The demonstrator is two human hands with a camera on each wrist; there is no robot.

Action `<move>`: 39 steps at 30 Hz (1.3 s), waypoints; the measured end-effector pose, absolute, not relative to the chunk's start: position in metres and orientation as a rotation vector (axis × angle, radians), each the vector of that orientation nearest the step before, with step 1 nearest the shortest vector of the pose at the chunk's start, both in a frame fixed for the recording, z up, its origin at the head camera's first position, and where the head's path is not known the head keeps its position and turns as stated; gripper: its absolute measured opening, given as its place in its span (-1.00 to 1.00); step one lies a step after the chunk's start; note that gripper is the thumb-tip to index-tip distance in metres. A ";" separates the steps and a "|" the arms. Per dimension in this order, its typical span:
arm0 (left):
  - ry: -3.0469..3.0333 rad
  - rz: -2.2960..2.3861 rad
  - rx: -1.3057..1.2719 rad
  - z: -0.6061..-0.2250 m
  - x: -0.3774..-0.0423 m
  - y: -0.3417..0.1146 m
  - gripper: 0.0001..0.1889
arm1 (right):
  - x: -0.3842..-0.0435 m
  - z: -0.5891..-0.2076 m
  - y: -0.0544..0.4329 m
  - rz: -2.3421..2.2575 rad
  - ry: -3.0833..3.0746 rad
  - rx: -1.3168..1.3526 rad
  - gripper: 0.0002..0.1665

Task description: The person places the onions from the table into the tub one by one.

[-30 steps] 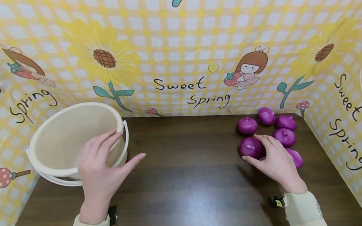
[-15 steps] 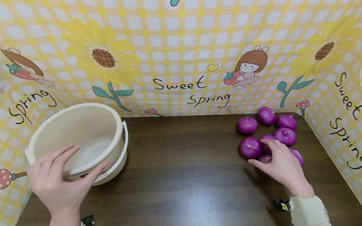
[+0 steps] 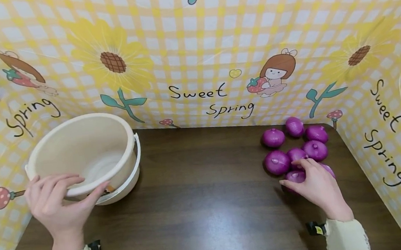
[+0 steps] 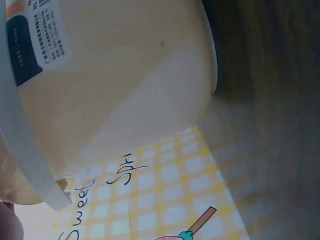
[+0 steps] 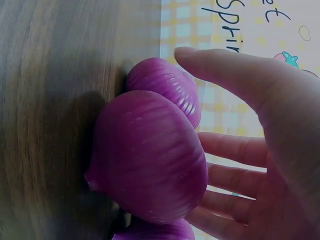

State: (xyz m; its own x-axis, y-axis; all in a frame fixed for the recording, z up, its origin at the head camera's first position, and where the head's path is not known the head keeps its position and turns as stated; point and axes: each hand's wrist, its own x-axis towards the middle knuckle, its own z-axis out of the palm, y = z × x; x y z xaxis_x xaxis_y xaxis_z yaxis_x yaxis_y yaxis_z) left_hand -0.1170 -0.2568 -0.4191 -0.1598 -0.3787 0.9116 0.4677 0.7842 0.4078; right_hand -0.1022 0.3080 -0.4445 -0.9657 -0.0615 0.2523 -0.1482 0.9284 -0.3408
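At the left of the head view stands a cream bucket (image 3: 123,160) with a white handle (image 3: 139,156). My left hand (image 3: 59,205) holds its near rim, fingers over the edge and thumb on the outer side; the left wrist view shows mostly the bucket's wall (image 4: 125,75). On the right lie several glossy red onions in a loose cluster. My right hand (image 3: 318,183) is spread around the nearest red onion (image 3: 295,177), thumb apart from it. In the right wrist view, the fingers lie behind that onion (image 5: 150,155); whether they touch it, I cannot tell.
Another red onion (image 3: 277,162) sits just left of the right hand, and a further one (image 3: 315,150) is behind it. Yellow checked cloth (image 3: 192,51) walls in the back and both sides of the dark wooden table (image 3: 202,174). A label (image 4: 47,37) is on the bucket.
My left hand has moved left and down from above the bucket's opening to its near rim. My right hand has shifted slightly right and nearer, from the left onion to the nearest one.
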 end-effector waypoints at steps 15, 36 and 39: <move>-1.472 -0.846 -0.060 -0.424 -0.120 -0.252 -0.18 | -0.101 -0.440 0.311 0.567 -2.957 0.155 -0.25; -1.417 -0.918 -0.313 -0.419 -0.136 -0.190 -0.24 | -0.103 -0.440 0.314 0.532 -2.924 0.198 -0.31; -1.412 -0.927 -0.366 -0.421 -0.139 -0.180 -0.26 | -0.103 -0.440 0.315 0.534 -2.933 0.201 -0.30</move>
State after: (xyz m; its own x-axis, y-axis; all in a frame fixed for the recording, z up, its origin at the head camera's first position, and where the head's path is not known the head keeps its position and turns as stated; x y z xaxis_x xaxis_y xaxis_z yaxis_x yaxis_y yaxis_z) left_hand -0.1386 -0.1803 -0.4205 -0.1047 -0.3293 0.9384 0.7299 0.6155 0.2974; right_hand -0.1032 0.3151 -0.4398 -0.9792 -0.1039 0.1742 -0.1586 0.9274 -0.3388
